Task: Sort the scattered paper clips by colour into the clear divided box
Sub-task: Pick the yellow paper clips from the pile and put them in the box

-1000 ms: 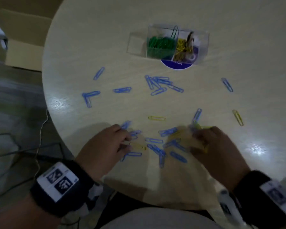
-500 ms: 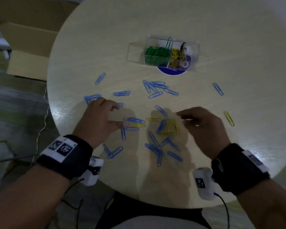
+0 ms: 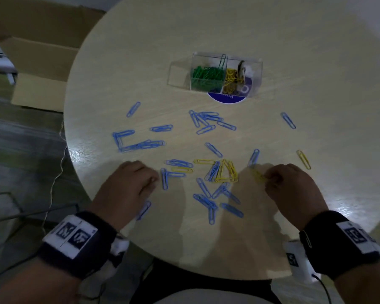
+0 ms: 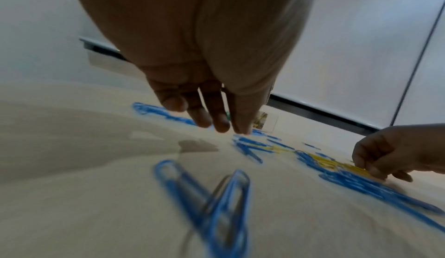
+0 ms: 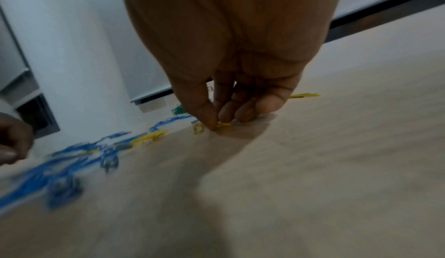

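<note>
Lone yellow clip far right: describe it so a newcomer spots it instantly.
Start at the clear divided box at the far side of the round table. Come toward the right hand; just beyond it lies the lone yellow clip. It sits apart from the others, with no blue clip touching it.

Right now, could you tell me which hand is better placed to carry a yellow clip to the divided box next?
The right hand. Its fingers already pinch a yellow clip on the table, whereas the left hand holds nothing and sits among blue clips. The box's yellow compartment also lies on the right hand's side.
</note>
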`<state>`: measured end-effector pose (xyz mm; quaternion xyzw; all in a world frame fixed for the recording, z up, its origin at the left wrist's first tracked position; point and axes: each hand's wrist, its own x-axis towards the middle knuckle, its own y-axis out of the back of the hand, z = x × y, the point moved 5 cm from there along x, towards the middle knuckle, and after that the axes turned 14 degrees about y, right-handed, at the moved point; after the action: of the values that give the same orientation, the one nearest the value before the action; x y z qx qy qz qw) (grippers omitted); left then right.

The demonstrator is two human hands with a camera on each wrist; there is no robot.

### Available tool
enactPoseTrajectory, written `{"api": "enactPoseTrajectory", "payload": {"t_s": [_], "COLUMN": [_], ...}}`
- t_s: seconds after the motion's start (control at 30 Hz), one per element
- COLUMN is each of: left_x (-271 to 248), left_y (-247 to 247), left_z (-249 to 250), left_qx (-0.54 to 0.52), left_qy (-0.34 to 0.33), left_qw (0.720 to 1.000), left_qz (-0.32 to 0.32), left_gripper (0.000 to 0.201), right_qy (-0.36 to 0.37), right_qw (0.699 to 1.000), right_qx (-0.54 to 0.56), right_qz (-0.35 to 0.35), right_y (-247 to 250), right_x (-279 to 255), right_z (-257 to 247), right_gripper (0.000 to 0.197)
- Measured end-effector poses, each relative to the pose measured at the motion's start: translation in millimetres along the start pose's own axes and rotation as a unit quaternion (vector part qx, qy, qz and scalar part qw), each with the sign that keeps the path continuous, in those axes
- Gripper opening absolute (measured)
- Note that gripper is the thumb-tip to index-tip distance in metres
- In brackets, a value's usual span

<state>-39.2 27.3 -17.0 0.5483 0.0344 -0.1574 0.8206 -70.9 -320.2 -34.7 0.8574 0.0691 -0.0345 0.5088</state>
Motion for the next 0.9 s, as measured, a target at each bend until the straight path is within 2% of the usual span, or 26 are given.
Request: {"api": "enactPoseTrajectory", "payload": {"t_s": [0.07, 0.17, 0.23, 0.3, 0.43, 0.5, 0.6, 0.73, 0.9], "left_x": [20.7, 49.0, 60.1, 67.0, 71.9, 63.7, 48.3, 52.7, 66.6], "left_y": [-0.6, -15.9, -22.6, -18.5, -2.7, -8.3, -23.9, -24.5, -22.3], "left_z": [20.1, 39.0, 39.4, 35.9, 28.3, 32.9, 42.3, 37.8, 33.9], "left_qx": [-0.009, 0.008, 0.030, 0.047, 0.056, 0.035, 0.041, -0.001, -0.044], "left_qy": [-0.037, -0.068, -0.061, -0.049, -0.016, -0.039, -0.059, 0.009, 0.074], "left_qw": [0.999, 0.998, 0.998, 0.998, 0.997, 0.998, 0.997, 0.999, 0.986], "left_qz": [0.029, 0.010, -0.004, 0.011, 0.059, 0.034, -0.026, -0.050, -0.145], "left_gripper": [0.020, 0.020, 0.017, 0.014, 0.017, 0.012, 0.017, 0.008, 0.015], "right_qy": [-0.021, -0.029, -0.020, -0.018, 0.000, 0.035, 0.055, 0.046, 0.046], "right_qw": [0.999, 0.998, 0.996, 0.995, 1.000, 0.999, 0.998, 0.997, 0.997], "right_qx": [0.002, -0.033, -0.066, -0.080, -0.029, 0.007, 0.027, 0.010, -0.006], "right_qz": [-0.024, -0.047, -0.054, -0.054, 0.011, 0.031, 0.008, -0.057, -0.061], "right_y": [-2.2, -1.0, 2.0, 4.5, 10.4, 7.4, -7.1, -21.7, -20.4], "right_x": [5.1, 10.0, 11.3, 11.8, 15.0, 20.7, 32.9, 42.3, 47.2], "right_z": [-0.5, -4.8, -8.6, -9.6, -17.5, -32.6, -49.2, -53.6, -53.0], "right_gripper": [0.016, 0.013, 0.013, 0.013, 0.013, 0.014, 0.023, 0.020, 0.011]}}
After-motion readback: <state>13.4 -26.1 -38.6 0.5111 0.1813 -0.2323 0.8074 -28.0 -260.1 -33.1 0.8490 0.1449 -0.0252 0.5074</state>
